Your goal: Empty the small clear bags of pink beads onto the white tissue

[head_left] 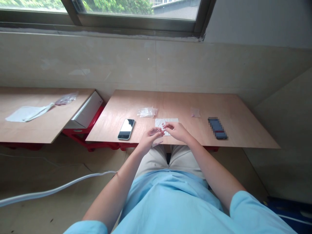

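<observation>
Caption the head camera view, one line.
Left hand holds a small reddish bundle; right hand hovers over a white paper sheet on a plywood desk, beside a smartphone.

In front of me, daylight comes through a dark metal-framed window (136, 16) above a beige tiled wall (156, 61), and a plywood table (243, 113) and a second table (29, 100) on red frames (78, 135) stand along it over a dusty beige floor (56, 169).

Smartphone (126, 129) left of paper (166, 123) on tabletop (219, 107)
</observation>
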A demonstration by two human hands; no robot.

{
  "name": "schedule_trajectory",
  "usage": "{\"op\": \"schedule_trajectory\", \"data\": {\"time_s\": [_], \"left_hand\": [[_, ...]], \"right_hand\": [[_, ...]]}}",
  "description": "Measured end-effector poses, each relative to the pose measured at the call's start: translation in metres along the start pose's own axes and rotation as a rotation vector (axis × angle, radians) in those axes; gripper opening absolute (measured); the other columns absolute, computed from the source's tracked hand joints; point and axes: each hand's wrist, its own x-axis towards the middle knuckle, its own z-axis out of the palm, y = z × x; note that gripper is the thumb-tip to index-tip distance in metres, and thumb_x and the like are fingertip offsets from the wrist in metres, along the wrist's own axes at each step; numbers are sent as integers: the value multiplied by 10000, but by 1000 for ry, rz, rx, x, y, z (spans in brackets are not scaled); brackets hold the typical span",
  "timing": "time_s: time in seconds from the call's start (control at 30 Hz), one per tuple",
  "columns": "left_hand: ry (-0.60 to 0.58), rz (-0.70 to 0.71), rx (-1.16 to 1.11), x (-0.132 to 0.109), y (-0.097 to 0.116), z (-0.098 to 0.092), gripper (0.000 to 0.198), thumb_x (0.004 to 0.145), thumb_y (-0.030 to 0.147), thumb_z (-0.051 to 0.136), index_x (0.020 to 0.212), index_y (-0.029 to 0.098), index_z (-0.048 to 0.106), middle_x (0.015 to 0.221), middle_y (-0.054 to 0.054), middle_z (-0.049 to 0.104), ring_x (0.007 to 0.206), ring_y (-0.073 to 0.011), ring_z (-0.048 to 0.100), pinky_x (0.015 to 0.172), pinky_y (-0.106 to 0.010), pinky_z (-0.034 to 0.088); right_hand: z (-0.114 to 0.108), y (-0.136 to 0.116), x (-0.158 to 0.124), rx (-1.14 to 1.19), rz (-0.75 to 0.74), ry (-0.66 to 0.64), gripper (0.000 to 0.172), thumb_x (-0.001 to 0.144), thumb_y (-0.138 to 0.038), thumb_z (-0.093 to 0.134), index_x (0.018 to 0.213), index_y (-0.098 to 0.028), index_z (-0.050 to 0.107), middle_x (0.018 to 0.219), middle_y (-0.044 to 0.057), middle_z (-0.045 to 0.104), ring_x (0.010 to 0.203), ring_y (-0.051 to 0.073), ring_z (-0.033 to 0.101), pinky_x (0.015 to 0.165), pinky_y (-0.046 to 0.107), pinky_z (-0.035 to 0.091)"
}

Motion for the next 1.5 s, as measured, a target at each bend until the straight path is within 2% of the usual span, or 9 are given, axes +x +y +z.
{"op": "schedule_trajectory", "data": {"time_s": [0.1,0.17,0.23,0.43,0.57,0.73,0.97,1.27,1.5], "left_hand": [[-1,48,-46,3,0,-2,369,793,382,809,1083,182,701,1148,-117,728,1080,-280,692,862,-418,584],[2,69,-77,5,-1,-4,347,801,367,806,1067,162,720,1109,-121,748,1035,-268,708,894,-408,565],[1,79,-98,6,-1,-6,321,811,352,799,1049,147,734,1079,-124,758,1012,-260,713,909,-394,550],[-66,90,-3,1,-3,-3,330,847,331,766,1129,163,724,1103,-119,746,1027,-247,698,946,-381,511],[-60,132,141,1,-6,2,410,826,335,788,1196,190,685,1111,-94,734,1052,-229,675,960,-357,490],[0,183,190,4,-8,6,323,859,406,745,1072,169,694,1025,-75,720,955,-196,662,852,-318,520],[86,235,252,2,-5,9,316,879,467,705,895,151,707,861,-54,692,794,-163,637,765,-309,546],[100,240,257,2,-4,11,307,878,445,713,931,143,727,842,-50,682,742,-154,632,711,-302,550],[70,211,305,3,-4,11,350,896,492,668,952,153,737,887,-61,705,759,-165,646,731,-302,546]], "right_hand": [[7,7,-2,121,13,-323,210,839,-159,592,988,-179,739,976,49,755,911,204,687,833,304,510],[14,8,-6,218,9,-527,229,841,-173,603,1023,-176,741,1003,46,755,938,216,687,844,310,513],[24,8,-11,293,20,-594,218,852,-241,647,1031,-168,749,1007,52,752,938,225,682,845,318,511],[44,11,-38,444,181,-403,309,820,-445,743,902,-147,748,769,42,698,685,169,619,640,278,485],[35,20,-47,473,212,-309,326,810,-465,751,906,-153,744,788,40,697,676,153,618,632,268,494],[20,31,-44,506,275,-177,277,786,-404,768,906,-157,730,758,32,703,698,154,639,647,261,505],[21,28,-42,515,270,-175,201,764,-349,749,824,-160,718,804,34,712,732,156,648,644,255,510],[17,23,-45,367,136,-300,214,839,-342,655,851,-160,766,800,23,725,654,133,591,619,243,453],[13,18,-46,286,120,-290,250,862,-392,676,859,-158,764,755,7,693,684,149,600,638,243,446]]}}
